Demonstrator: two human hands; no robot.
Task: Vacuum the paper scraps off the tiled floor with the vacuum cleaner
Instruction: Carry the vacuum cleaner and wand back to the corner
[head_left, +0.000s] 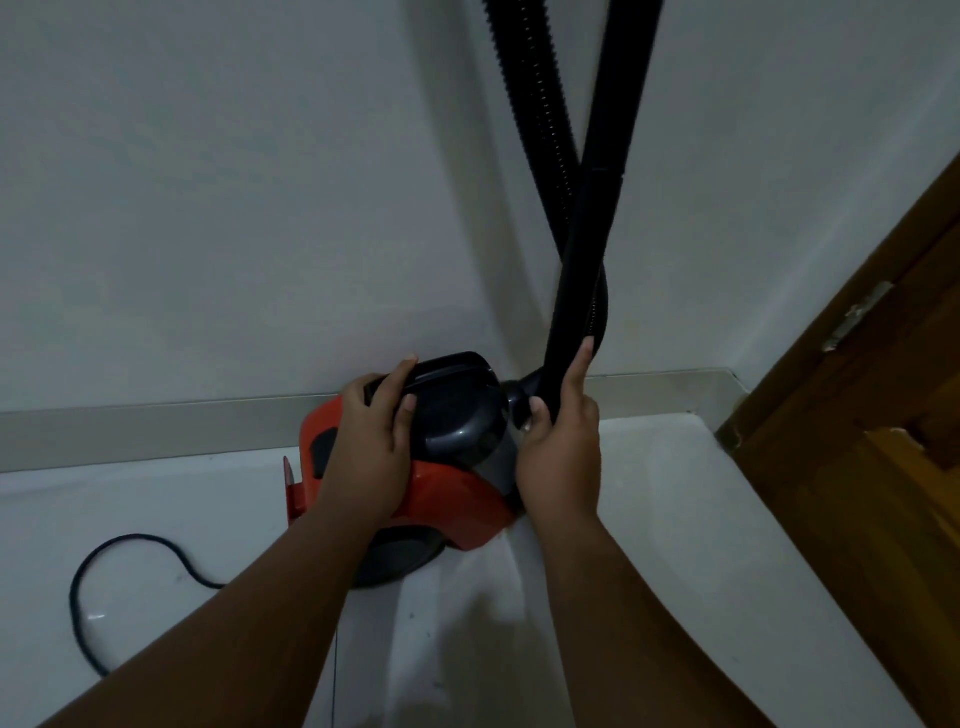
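The left hand (371, 441) curled over the dark handle (447, 376) on top of the red vacuum cleaner (441, 499); the right hand (558, 441) gripped the black tube (587, 249) just above its socket. The machine sat on the tiled floor (649, 519) against the wall's skirting (156, 421), its cord (104, 566) looped to the left. No paper scraps showed. This looked like setup: next, free the tube and carry the cleaner out.

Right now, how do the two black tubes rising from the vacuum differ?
The corrugated hose is ribbed and leans up to the left; the smooth wand is plain-walled, looks thicker and leans up to the right. The right hand grips the wand low down; the hose is not held. Both are black, cross above the vacuum cleaner and leave the top of the view.
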